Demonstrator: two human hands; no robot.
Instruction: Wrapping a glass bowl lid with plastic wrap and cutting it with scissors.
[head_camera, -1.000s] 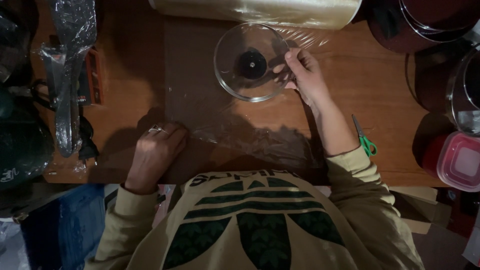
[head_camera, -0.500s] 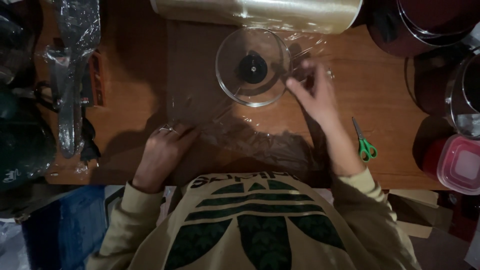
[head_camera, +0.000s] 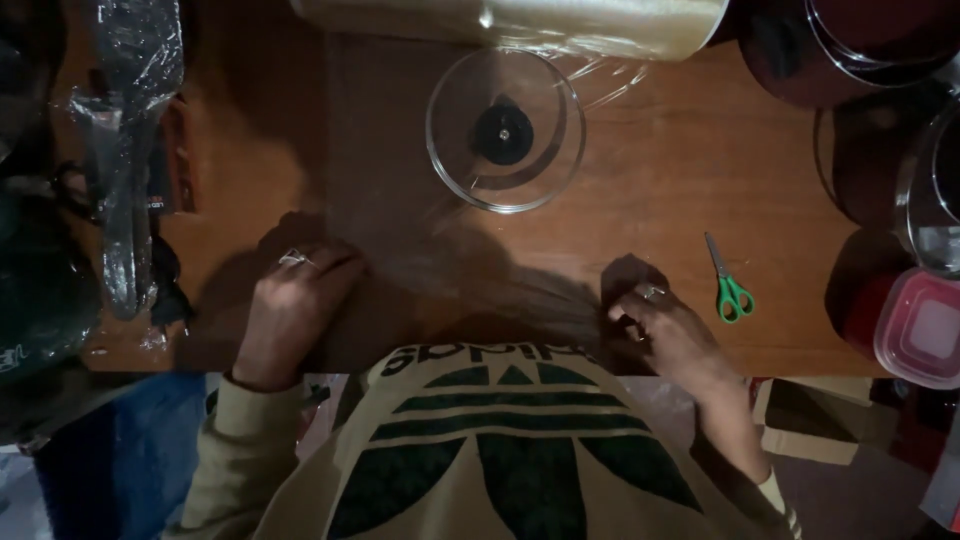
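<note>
A sheet of clear cling film (head_camera: 460, 270) runs from a big roll (head_camera: 520, 18) at the far edge of the wooden table (head_camera: 660, 190) toward my body. On the film lies a round glass lid (head_camera: 540, 175) with a black knob. My left hand (head_camera: 295, 305), with a ring on it, is curled and presses the film's near left corner. At the near right corner my right hand (head_camera: 665, 330) pinches the film's edge close to the table's front edge. Both hands are well short of the lid.
Green-handled scissors (head_camera: 730, 285) lie just right of my right hand. A red-lidded plastic box (head_camera: 925, 330) and dark pots (head_camera: 880, 50) crowd the right side. A long film-wrapped object (head_camera: 125, 150) and dark items fill the left side.
My right hand has left the glass lid and come back to the film's near right corner. The left hand has stayed at the near left corner.
</note>
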